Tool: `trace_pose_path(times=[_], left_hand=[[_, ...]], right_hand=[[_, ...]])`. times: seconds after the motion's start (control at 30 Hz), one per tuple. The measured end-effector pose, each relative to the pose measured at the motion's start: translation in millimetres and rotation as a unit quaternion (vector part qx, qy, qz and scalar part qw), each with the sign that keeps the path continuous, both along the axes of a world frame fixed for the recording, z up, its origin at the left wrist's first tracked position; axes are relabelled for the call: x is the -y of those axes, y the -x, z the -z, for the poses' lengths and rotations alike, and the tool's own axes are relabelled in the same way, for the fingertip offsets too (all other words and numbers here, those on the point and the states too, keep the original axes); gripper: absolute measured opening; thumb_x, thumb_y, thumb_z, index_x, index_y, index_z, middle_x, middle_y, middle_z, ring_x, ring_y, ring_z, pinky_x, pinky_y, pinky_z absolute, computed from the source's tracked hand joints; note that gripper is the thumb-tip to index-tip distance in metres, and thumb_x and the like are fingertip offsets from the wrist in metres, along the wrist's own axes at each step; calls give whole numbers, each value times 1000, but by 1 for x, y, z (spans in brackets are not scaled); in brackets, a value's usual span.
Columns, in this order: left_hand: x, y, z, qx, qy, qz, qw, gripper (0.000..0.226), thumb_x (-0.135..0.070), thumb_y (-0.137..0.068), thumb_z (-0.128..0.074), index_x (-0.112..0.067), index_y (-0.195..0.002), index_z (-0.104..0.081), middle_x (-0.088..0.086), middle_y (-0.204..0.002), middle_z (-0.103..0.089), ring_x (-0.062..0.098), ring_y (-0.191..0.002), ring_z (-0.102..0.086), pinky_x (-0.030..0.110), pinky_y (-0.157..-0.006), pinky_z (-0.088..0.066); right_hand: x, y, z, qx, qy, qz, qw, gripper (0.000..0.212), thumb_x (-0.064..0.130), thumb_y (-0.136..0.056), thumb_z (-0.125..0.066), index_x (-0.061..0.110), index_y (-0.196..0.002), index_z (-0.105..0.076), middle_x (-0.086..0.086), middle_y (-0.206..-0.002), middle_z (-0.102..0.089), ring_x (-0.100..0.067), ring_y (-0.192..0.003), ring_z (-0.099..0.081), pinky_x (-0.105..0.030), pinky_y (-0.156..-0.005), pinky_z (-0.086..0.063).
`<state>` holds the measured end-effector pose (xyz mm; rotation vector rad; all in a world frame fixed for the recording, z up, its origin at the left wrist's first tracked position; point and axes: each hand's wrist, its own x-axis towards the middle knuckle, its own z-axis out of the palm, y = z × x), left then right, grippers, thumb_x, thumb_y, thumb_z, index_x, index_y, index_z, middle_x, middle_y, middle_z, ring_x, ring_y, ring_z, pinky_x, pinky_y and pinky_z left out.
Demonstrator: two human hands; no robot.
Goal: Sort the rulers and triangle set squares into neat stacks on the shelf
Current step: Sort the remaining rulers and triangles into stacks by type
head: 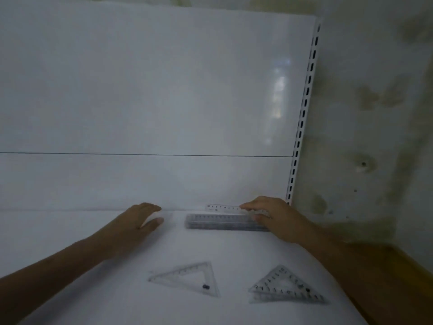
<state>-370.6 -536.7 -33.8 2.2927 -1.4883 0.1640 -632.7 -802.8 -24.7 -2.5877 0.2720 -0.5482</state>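
A stack of clear rulers (222, 222) lies on the white shelf (70, 231) near its back wall. My right hand (274, 219) grips a single clear ruler (221, 207) by its right end, just above and behind the stack. My left hand (138, 221) hovers left of the stack, fingers apart, holding nothing. Nearer to me lie a clear long triangle set square (189, 279) and, to its right, a small pile of clear triangle set squares (285, 287).
The white back panel (152, 90) rises behind the shelf. A slotted white upright (302, 118) stands at the shelf's right end. Beyond it is a stained wall (375, 113). A yellow-brown edge (410, 266) shows at the lower right.
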Motion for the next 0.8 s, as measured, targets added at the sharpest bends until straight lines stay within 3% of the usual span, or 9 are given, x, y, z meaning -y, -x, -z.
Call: trace_pose_path(times=[0.13, 0.2, 0.27, 0.33, 0.5, 0.63, 0.73, 0.8], left_hand=[[-50, -2, 17, -40, -10, -91, 995, 49, -42, -97, -36, -19, -140, -42, -3, -147, -40, 10, -134, -36, 16, -109, -18], [-59, 4, 20, -35, -26, -92, 995, 57, -52, -95, -34, -19, -140, -43, -3, -148, -39, 9, -136, -33, 13, -108, -13], [-59, 10, 16, -33, -44, -77, 996, 87, -76, -79, -19, -19, -140, -42, -3, -148, -38, 9, -136, -32, 12, -107, -12], [-58, 12, 13, -24, -56, -80, 995, 100, -80, -68, -9, -18, -141, -41, -3, -147, -38, 9, -135, -32, 11, -106, -12], [-62, 15, 10, -25, -54, -84, 995, 90, -71, -71, -13, -20, -138, -44, -6, -144, -41, 9, -131, -37, 16, -107, -22], [-68, 18, 0, -25, -45, -73, 996, 73, -65, -79, -24, -21, -131, -49, -5, -137, -48, 10, -125, -44, 20, -104, -29], [-103, 9, -18, -9, -13, -76, 997, 46, -51, -94, -41, -24, -129, -51, -9, -135, -50, 7, -123, -45, 19, -102, -31], [-143, 7, -30, -1, 7, -75, 997, 52, -59, -89, -37, -28, -127, -52, -14, -131, -52, 2, -120, -46, 16, -100, -30]], right_hand=[[5, -31, 12, -7, 3, -46, 999, 28, 16, -94, -58, 30, -118, -59, 8, -107, -62, 11, -95, -54, -3, -88, -36], [4, -39, 16, -17, 25, -61, 998, 26, 22, -95, -55, 28, -120, -62, 10, -106, -62, 6, -94, -55, -5, -87, -38], [4, -40, 19, -12, 26, -66, 997, 26, 26, -95, -55, 27, -119, -64, 11, -106, -64, 4, -94, -57, -6, -86, -39], [3, -38, 22, 3, 29, -65, 997, 26, 27, -93, -59, 29, -118, -64, 12, -104, -65, 5, -95, -58, -6, -84, -40], [-1, -33, 23, -13, 75, -40, 996, 30, 34, -93, -58, 40, -122, -55, 15, -110, -62, 2, -99, -57, -16, -89, -44], [-14, -22, 0, -40, 116, -24, 992, 55, 75, -84, -27, 45, -127, -43, 18, -122, -53, 0, -111, -50, -16, -98, -36], [-48, -23, -29, 4, 101, -26, 995, 56, 76, -83, -26, 43, -121, -51, 18, -121, -55, 7, -110, -49, -7, -98, -33], [-85, -32, -47, 26, 99, -31, 994, 46, 73, -83, -30, 49, -117, -50, 24, -118, -55, 10, -109, -49, -3, -94, -33]])
